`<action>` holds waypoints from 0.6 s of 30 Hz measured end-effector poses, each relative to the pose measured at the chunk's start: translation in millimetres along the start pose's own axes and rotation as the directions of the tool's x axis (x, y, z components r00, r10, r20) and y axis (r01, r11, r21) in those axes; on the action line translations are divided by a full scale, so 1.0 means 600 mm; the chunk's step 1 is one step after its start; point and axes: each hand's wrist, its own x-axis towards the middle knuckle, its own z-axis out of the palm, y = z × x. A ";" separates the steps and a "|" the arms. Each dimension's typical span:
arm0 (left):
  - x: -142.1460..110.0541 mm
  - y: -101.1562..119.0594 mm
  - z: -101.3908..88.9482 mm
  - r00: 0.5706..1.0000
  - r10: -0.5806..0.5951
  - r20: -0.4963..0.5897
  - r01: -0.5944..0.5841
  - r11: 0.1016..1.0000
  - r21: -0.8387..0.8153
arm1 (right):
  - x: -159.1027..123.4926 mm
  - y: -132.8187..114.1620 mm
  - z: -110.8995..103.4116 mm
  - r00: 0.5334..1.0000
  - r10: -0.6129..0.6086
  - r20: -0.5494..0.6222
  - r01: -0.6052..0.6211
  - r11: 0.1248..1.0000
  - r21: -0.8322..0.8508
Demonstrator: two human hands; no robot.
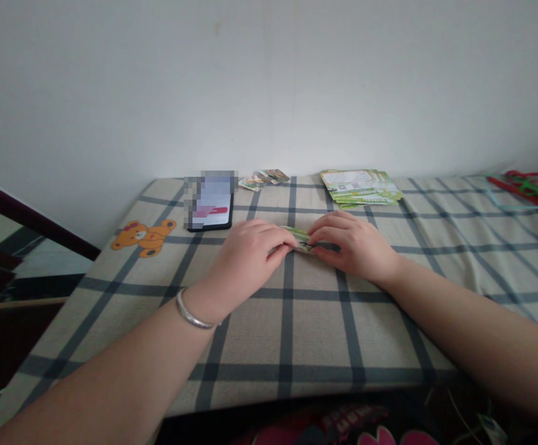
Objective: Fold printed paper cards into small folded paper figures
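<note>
A small piece of green printed paper [302, 238] is held low over the checked tablecloth, between my two hands. My left hand [255, 247], with a silver bangle [193, 314] at its wrist, pinches the paper's left end. At the right end, my right hand [350, 244] has its thumb and fingers closed on the same paper. Fingers cover much of it, and whether it is folded is hard to tell. Behind my right hand lies a stack of green printed leaflets [359, 187]. Several small folded papers [265, 178] rest by the wall.
A phone [211, 204] with a lit screen lies at the back left. Near the table's left edge is a flat orange bear figure [143, 237]. Red and green strips [533, 190] sit at the far right. The tablecloth [260, 337] is wrinkled on the right, and a white wall [269, 86] stands behind.
</note>
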 end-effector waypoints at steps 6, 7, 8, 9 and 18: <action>-0.001 0.008 -0.005 0.999 0.003 -0.044 -0.005 0.999 -0.037 | -0.002 0.005 0.005 1.000 0.011 0.001 -0.011 1.000 0.004; -0.001 0.009 -0.005 0.999 -0.003 -0.045 0.001 0.999 -0.045 | -0.002 0.005 0.005 1.000 0.013 -0.002 -0.013 1.000 0.005; -0.001 0.009 -0.006 0.999 -0.012 -0.045 0.009 0.998 -0.055 | -0.002 0.005 0.004 1.000 0.015 -0.004 -0.015 1.000 0.006; -0.001 0.010 -0.005 0.999 -0.021 -0.041 0.018 0.998 -0.066 | -0.002 0.005 0.003 1.000 0.020 -0.005 -0.020 1.000 0.007; 0.002 0.014 -0.006 0.988 -0.132 -0.081 0.115 0.976 -0.183 | -0.003 0.015 0.004 0.972 0.188 -0.140 -0.148 0.956 0.252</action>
